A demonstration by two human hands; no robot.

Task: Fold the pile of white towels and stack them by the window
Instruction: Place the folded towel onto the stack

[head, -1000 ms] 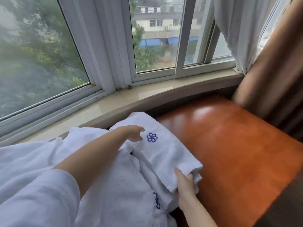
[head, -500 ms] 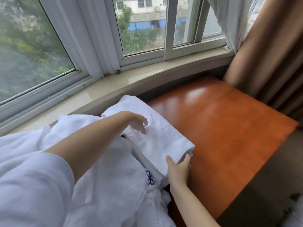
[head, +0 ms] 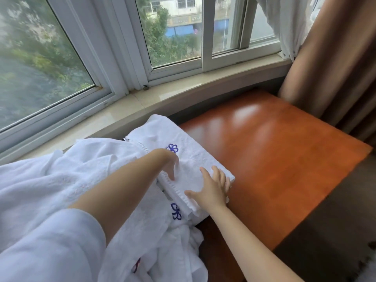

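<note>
A folded white towel [head: 189,159] with a blue flower emblem lies at the left edge of the orange wooden table [head: 274,159], close under the window sill. My right hand [head: 211,188] lies flat on its near end with fingers spread. My left hand [head: 169,162] rests its fingertips on the towel's left side, fingers pointing down. To the left and below spreads the loose pile of white towels [head: 81,180], one showing another blue emblem [head: 176,211]. Another folded layer shows under the top towel's near corner.
The beige stone window sill [head: 183,92] curves behind the table below white window frames. A brown curtain [head: 335,68] and a white sheer curtain [head: 284,23] hang at the right. Dark floor lies off the table's right edge.
My right hand moved from gripping the towel's near corner to lying flat on top of it. My left hand slid down the towel toward me, uncovering the flower emblem.
</note>
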